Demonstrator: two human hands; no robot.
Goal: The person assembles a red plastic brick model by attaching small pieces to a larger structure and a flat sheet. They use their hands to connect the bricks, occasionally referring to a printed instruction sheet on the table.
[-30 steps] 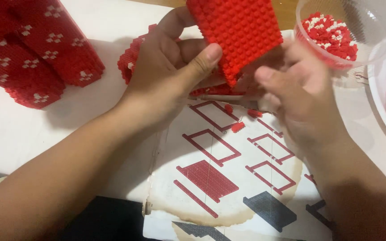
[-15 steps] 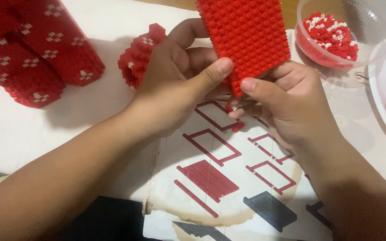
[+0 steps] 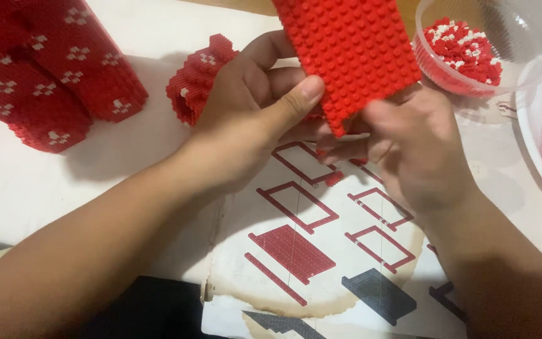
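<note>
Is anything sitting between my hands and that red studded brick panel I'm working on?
Nothing visible does. Left hand and right hand both already have the flat red studded brick panel in their grip at its lower edge.

Left hand (image 3: 252, 119) and right hand (image 3: 409, 147) raised close together, fingers curled, seemingly pinching.

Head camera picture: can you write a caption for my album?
Left hand and right hand hold a studded red brick panel above a building instruction sheet.
</note>
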